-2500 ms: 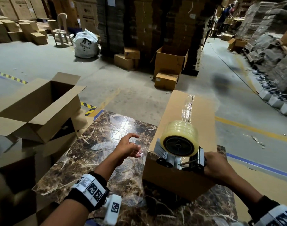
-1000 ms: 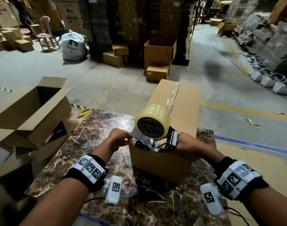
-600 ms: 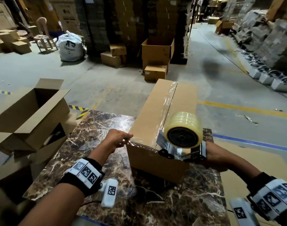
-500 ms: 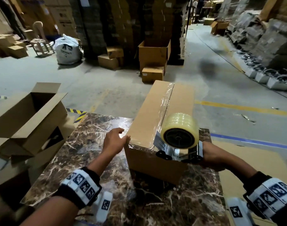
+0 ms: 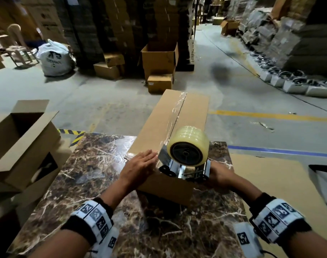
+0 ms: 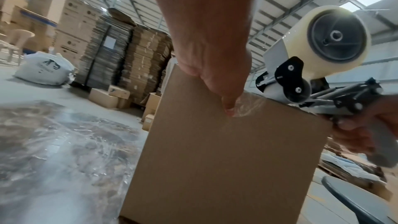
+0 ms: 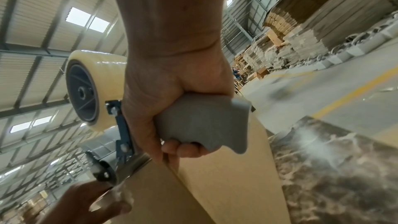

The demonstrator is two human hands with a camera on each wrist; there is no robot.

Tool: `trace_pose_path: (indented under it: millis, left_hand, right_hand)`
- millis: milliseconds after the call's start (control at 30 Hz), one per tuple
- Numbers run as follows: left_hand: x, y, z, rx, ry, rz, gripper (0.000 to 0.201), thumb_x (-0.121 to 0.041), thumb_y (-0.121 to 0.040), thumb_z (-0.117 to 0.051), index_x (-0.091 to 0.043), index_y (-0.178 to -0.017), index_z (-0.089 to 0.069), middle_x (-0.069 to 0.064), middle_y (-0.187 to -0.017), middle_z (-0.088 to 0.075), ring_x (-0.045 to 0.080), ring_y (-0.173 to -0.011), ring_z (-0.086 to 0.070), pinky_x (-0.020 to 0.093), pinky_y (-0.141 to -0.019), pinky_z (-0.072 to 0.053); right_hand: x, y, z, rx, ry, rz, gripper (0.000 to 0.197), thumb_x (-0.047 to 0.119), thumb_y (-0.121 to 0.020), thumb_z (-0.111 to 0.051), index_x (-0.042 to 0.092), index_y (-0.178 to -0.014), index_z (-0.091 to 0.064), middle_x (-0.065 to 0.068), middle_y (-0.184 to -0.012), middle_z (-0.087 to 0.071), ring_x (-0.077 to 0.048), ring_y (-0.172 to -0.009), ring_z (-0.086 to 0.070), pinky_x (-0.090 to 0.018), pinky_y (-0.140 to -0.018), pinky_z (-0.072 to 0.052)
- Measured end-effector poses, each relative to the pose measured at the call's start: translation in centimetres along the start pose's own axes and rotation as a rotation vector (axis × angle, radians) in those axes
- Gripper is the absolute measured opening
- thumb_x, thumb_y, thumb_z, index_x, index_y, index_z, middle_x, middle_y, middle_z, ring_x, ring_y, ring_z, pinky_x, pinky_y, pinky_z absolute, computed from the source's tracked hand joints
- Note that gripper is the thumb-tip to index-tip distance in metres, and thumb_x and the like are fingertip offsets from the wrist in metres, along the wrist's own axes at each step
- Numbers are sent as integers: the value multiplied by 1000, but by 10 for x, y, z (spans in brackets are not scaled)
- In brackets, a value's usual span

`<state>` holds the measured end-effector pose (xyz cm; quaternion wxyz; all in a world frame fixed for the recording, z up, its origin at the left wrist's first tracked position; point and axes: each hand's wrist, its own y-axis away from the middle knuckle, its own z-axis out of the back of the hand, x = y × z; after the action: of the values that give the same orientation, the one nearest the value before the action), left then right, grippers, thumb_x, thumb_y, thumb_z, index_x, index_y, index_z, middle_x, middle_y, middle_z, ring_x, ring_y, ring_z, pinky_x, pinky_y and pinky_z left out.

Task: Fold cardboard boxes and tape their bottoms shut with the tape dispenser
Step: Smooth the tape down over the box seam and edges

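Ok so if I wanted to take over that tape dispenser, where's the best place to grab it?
By the grey pistol handle of the tape dispenser, coming from the near end of the box, as the right hand does. The handle juts back, clear of the tape roll and the front metal plate.

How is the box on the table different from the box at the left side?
The box on the table is closed, with clear tape along its top seam; the left box is open, flaps standing up. The table box lies flat on the marble table; the left box is tilted, beside the table. Both are plain brown cardboard.
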<state>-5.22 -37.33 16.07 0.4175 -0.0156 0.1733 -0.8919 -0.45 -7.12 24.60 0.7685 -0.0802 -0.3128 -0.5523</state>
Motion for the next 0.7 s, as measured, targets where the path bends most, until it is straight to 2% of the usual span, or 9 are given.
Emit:
trace_pose_path:
  millis: [33,100,167,300,367,433,533,633,700]
  left_hand:
    - [10,0,2,10,1,-2,48,-11,-75,-81,-10,-120,-66,11,-135,-60,31,-127,-56,50,-102,-48]
    - [30,2,7,30,-1,-16,50,-6,-67,-86,-11,-114,-69,12,-134,-61,31,-126,-56,51,-102,-48]
    - [51,6,11,38,2,-41,46,-6,-68,-86,-12,-110,-69,12,-134,-61,30,-127,-55,51,-103,-47]
    - [71,10,17,32,9,-51,43,-13,-73,-84,-11,-114,-69,13,-136,-59,29,-129,-54,46,-108,-41]
    - [68,10,17,32,5,-68,43,-22,-71,-87,-12,-110,-71,14,-134,-60,29,-126,-56,51,-104,-46]
    - [65,12,14,70,6,-77,58,-36,-62,-91,-12,-112,-70,14,-137,-58,30,-129,-53,54,-105,-43]
    - [69,17,9,105,-18,-68,83,-50,-57,-89,-13,-127,-63,10,-146,-49,28,-138,-42,49,-113,-29]
    - [67,14,10,70,16,-102,85,-57,-64,-81,-10,-131,-57,12,-148,-47,29,-140,-38,50,-115,-25]
    - [60,8,10,47,-12,-161,77,-64,-72,-65,-10,-125,-59,15,-142,-52,29,-136,-45,50,-113,-27]
  right_hand:
    - [5,-6,-5,-7,-9,-6,35,20,-86,-73,14,-119,-62,7,-100,-52,-13,-92,-52,-17,-65,-35]
    - [16,-20,-16,-19,-56,1,40,24,-84,-76,19,-121,-63,8,-103,-57,-13,-93,-56,-20,-71,-43]
    - [26,-31,-27,-22,-82,-23,37,27,-81,-77,24,-117,-65,5,-107,-65,-16,-94,-62,-32,-78,-52]
    - [43,-41,-34,-53,-97,-66,39,25,-78,-79,26,-114,-65,1,-105,-69,-17,-93,-65,-38,-79,-55]
    - [45,-40,-33,-49,-66,-74,39,29,-77,-79,31,-113,-62,5,-103,-67,-14,-89,-64,-36,-76,-54]
    - [46,-37,-32,-49,-51,-96,36,29,-78,-78,34,-109,-60,7,-101,-66,-12,-87,-63,-31,-74,-52]
    - [49,-33,-33,-45,-22,-132,30,23,-80,-77,22,-107,-65,1,-104,-67,-15,-92,-62,-26,-74,-48]
    - [52,-31,-35,-63,-41,-134,27,20,-81,-77,28,-100,-59,5,-96,-63,-12,-86,-59,-14,-63,-42]
    - [53,-31,-35,-71,-41,-141,28,20,-80,-78,26,-102,-62,6,-96,-63,-13,-88,-60,-17,-66,-44]
